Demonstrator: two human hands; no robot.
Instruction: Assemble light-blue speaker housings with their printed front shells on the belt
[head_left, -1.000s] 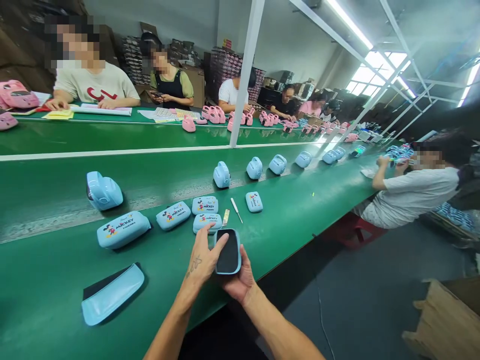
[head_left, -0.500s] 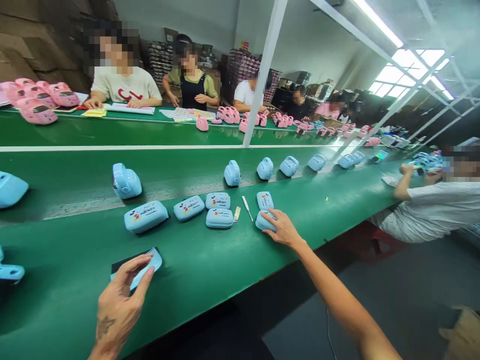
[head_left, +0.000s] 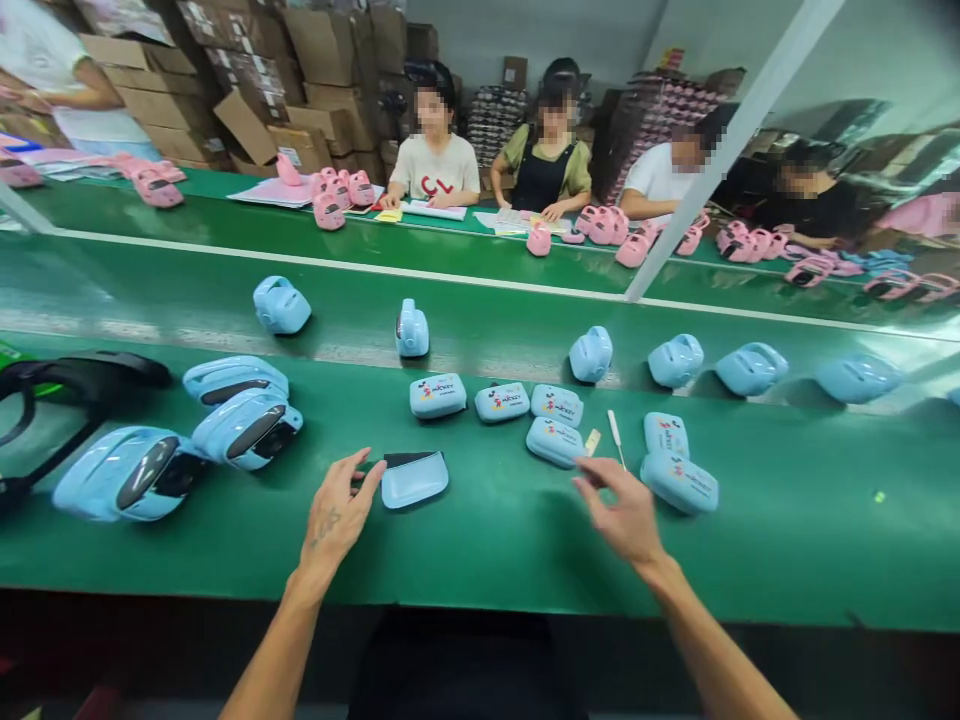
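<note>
On the green bench lies a shallow pale-blue shell [head_left: 414, 485], its hollow side up, with a dark flap along its back edge. My left hand [head_left: 341, 505] is at the shell's left edge, thumb and fingers apart; I cannot tell whether the thumb touches it. My right hand [head_left: 621, 505] hovers over the bench with loosely curled fingers and nothing visible in them. It is between a blue Mickey-printed case [head_left: 556, 441] and another printed case [head_left: 680, 482] to its right. A white-handled screwdriver [head_left: 615, 428] and a small pale strip [head_left: 592, 442] lie just beyond it.
More printed cases, one a blue case [head_left: 438, 396], stand behind the shell. Blue handled units [head_left: 129, 474] and a black strap [head_left: 82, 385] sit at the left. A row of blue units [head_left: 591, 354] lines the belt. Co-workers sit opposite behind pink units [head_left: 604, 224]; a white post [head_left: 735, 150] rises there.
My right hand has let go of the printed case at the right and moved left. My left hand has drawn back to the shell's left edge. The view has swung left.
</note>
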